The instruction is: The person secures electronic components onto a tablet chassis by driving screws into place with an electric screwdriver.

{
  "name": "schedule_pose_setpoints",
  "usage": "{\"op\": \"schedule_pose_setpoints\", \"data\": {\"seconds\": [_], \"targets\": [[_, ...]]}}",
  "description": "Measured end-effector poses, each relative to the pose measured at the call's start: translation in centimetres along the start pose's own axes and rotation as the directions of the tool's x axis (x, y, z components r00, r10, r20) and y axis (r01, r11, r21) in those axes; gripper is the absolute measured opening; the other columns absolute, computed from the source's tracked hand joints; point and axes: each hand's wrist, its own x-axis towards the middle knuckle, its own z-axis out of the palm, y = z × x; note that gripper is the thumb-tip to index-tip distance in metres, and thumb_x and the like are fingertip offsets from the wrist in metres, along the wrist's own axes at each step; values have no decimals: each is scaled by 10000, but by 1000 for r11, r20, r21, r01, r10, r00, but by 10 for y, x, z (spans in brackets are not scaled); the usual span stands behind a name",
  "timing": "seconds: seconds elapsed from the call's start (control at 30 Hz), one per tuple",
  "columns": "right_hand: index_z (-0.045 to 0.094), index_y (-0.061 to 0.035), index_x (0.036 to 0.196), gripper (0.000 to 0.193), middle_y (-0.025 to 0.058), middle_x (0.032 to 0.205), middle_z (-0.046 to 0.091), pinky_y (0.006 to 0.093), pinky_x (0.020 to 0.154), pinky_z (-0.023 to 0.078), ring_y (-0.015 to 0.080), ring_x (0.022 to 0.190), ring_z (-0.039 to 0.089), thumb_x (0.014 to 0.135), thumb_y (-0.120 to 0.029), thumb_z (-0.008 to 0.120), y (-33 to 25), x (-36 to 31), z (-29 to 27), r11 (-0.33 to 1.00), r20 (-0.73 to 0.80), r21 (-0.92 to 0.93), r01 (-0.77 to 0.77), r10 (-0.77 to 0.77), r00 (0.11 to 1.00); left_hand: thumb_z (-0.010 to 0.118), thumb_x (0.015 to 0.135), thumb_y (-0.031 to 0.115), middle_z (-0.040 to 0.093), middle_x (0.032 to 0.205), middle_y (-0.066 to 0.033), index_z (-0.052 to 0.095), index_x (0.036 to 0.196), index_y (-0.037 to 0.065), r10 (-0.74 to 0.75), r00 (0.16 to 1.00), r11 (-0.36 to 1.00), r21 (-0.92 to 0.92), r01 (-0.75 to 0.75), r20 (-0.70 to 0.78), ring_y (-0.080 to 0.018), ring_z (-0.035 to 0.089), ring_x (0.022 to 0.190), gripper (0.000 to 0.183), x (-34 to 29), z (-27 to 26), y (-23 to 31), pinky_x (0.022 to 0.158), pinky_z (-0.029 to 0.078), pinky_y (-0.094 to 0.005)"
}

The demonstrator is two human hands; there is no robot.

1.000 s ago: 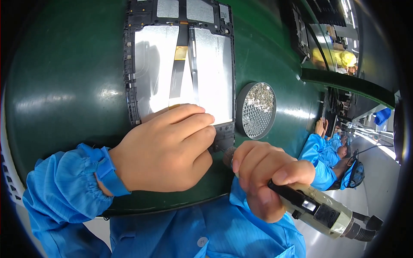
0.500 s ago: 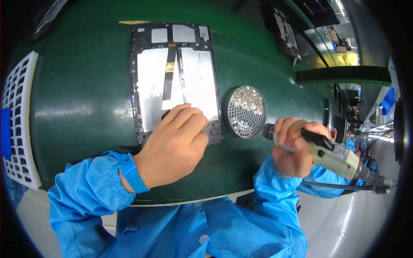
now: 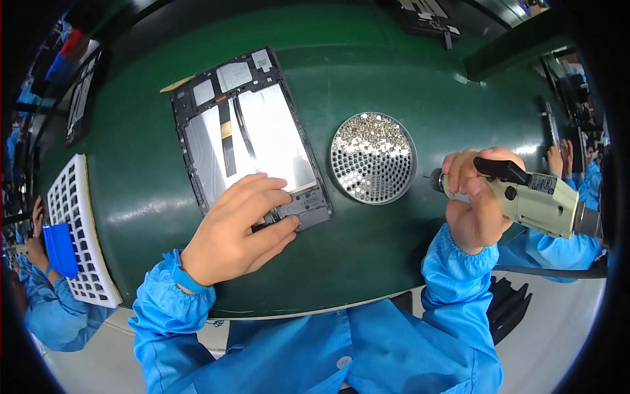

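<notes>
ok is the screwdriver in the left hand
No, the right hand grips the screwdriver, while the left hand rests on the panel.

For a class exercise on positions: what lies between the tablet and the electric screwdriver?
In the head view, a round tray of small metal parts lies between the tablet and the electric screwdriver.

A tablet (image 3: 272, 141) lies on the table (image 3: 367, 262), left of a dish (image 3: 374, 202) with screws (image 3: 371, 131) in it. The left hand (image 3: 236, 226) rests on the tablet's near end; the right hand (image 3: 478, 200), right of the dish, holds a screwdriver (image 3: 545, 207). Left of the tablet is a tray (image 3: 100, 255), with 1 panel (image 3: 83, 98) behind it.
</notes>
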Motion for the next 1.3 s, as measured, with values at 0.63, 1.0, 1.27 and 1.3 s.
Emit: {"op": "schedule_pose_setpoints", "data": {"seconds": [0.63, 1.0, 1.27, 1.3], "targets": [[516, -3, 1071, 356, 65, 711, 554, 346, 676, 486, 152, 623, 527, 734, 94, 456, -2, -2, -9, 997, 21, 28, -72, 71, 997, 793, 647, 63, 568, 841, -95, 623, 775, 3, 168, 986, 985, 32, -168, 16, -301, 610, 935, 221, 3, 4, -8, 882, 503, -469], [511, 11, 1065, 350, 76, 708, 549, 347, 670, 489, 151, 612, 514, 730, 94, 455, 2, -1, -12, 997, 9, 27, -68, 68, 998, 795, 635, 105, 578, 984, -133, 618, 820, 16, 67, 993, 991, 106, -78, 101, -348, 566, 1065, 271, 3, -1, 6, 935, 458, -501], [483, 30, 1059, 330, 83, 683, 526, 352, 641, 464, 154, 590, 496, 730, 59, 469, 4, 1, -13, 999, -35, -23, -44, 43, 998, 769, 633, 81, 558, 1151, -195, 641, 922, 39, -4, 995, 923, 384, -36, 103, -410, 502, 1164, 318, -4, 1, 23, 983, 397, -562], [464, 23, 1059, 322, 70, 649, 494, 357, 618, 437, 153, 564, 468, 738, 13, 491, 3, 1, -12, 994, -95, -83, -72, 64, 993, 757, 641, 84, 569, 1133, -181, 645, 939, 35, -31, 996, 908, 418, -7, 83, -400, 506, 1162, 321, -8, 5, 28, 978, 402, -559]]}}
